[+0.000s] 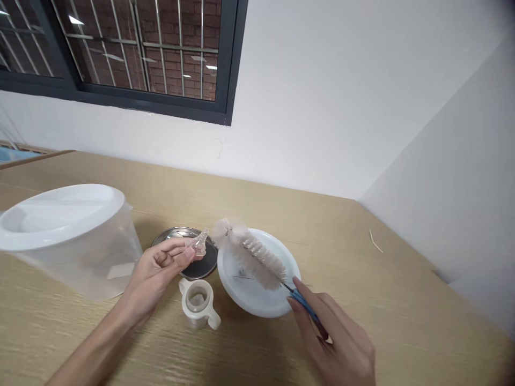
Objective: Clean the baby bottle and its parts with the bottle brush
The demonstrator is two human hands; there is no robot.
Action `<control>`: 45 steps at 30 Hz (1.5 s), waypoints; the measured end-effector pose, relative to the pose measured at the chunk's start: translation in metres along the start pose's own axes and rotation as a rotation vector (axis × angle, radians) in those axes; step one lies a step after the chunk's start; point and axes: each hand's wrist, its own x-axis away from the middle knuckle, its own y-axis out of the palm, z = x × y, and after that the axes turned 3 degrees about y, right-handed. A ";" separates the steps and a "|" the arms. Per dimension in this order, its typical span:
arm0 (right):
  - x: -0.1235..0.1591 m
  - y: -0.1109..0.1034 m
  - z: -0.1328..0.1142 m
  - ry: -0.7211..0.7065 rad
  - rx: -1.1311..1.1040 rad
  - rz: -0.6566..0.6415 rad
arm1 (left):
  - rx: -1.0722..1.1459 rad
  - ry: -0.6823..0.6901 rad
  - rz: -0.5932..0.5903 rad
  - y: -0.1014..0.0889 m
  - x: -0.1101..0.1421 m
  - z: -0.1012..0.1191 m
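Pinched in my left hand (161,268) is a clear baby bottle nipple (200,242), held above a round metal tray (206,267). My right hand (336,332) grips the blue handle of a bottle brush (261,262) with pale bristles. The brush slants over a white bowl (237,303), and its round tip is beside the nipple, very close to it; whether they touch I cannot tell. Below my left hand stands a small baby bottle (198,303) with two cream handles and an open top.
A large translucent bucket with a white lid (76,241) stands at the left. On the right of the wooden table (402,321) lies a thin pale strip (375,241). A white wall and a barred window (161,48) bound the far side.
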 end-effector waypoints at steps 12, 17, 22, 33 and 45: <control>-0.001 -0.002 0.000 -0.028 0.139 0.027 | -0.096 0.011 0.059 0.002 0.001 0.001; 0.002 0.001 -0.002 -0.099 0.167 -0.014 | -0.136 0.018 0.075 0.004 0.002 0.001; -0.001 0.001 -0.001 -0.049 0.193 0.014 | -0.142 0.029 0.096 0.006 0.001 0.002; -0.003 0.002 0.004 -0.011 0.158 -0.004 | -0.075 0.036 0.078 0.000 0.000 -0.003; 0.003 0.005 -0.003 -0.017 0.097 -0.007 | -0.068 -0.014 0.035 0.002 0.000 -0.001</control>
